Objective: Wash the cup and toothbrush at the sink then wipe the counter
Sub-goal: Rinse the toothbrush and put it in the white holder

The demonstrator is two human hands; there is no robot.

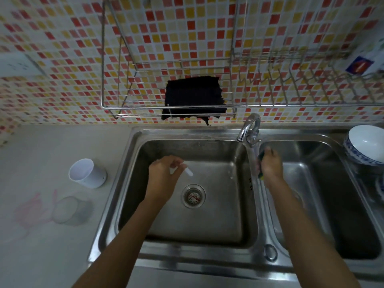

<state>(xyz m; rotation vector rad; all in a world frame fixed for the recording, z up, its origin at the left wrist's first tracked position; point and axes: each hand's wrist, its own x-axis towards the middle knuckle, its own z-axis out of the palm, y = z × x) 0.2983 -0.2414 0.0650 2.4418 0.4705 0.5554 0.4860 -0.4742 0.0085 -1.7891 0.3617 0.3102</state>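
My left hand (pixel 164 175) hovers over the left basin of the steel double sink (pixel 133 154), fingers closed on a thin white toothbrush (pixel 188 171) whose end points toward the drain. My right hand (pixel 270 165) is over the divider at the right basin, gripping a dark sponge with a yellow-green edge (pixel 260 161). The tap (pixel 249 127) stands just above it, and a blurred streak beneath the spout looks like running water. A white cup (pixel 87 173) stands upright on the counter left of the sink.
A black cloth (pixel 194 96) hangs over the wire rack (pixel 145 106) on the tiled wall. A blue-and-white bowl (pixel 365 144) sits at the sink's right edge. A clear glass (pixel 68 209) and pink smears mark the grey counter (pixel 41 235) on the left.
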